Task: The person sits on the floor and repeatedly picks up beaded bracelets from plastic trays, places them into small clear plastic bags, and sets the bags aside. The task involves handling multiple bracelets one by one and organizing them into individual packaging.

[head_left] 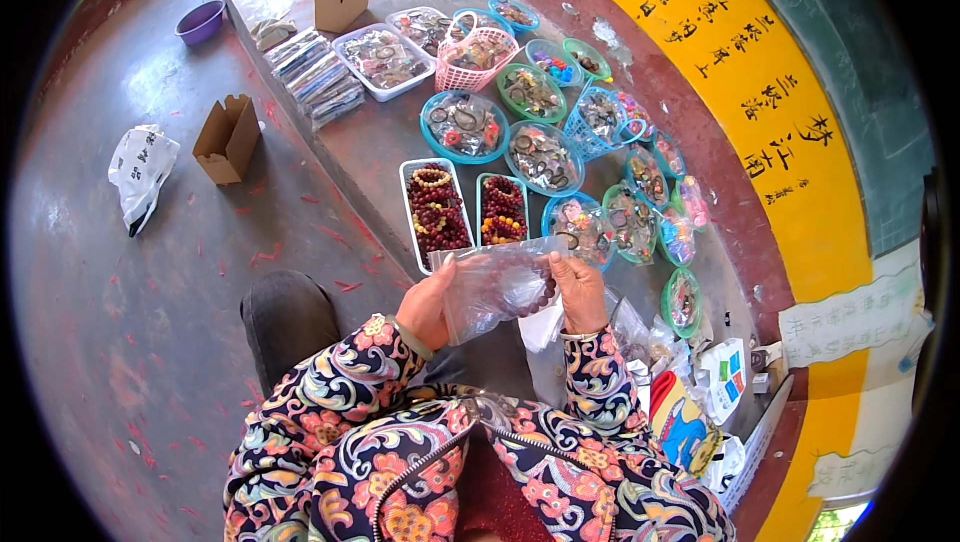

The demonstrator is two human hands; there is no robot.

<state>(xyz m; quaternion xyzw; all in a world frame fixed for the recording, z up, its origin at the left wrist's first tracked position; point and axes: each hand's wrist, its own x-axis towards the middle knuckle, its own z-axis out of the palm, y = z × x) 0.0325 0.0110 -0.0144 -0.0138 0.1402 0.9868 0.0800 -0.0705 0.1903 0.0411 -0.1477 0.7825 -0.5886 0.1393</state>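
A clear zip bag (495,292) is stretched between my two hands in front of me. My left hand (427,304) pinches its left side near the top corner. At the bag's upper right corner my right hand (579,294) grips it, thumb on top. Dark round beads (546,294), like part of a bracelet, show at the bag's right end beside my right fingers. Just beyond the bag stand a white tray (463,192) and a smaller green-rimmed tray (503,182), both with dark red and yellow bead bracelets.
Round baskets such as a blue one (426,132) hold packaged trinkets on the raised ledge. A pink basket (470,79), cardboard boxes (227,142), a white plastic bag (141,170) and a purple basin (201,22) stand farther off. Bags (720,382) crowd my right side.
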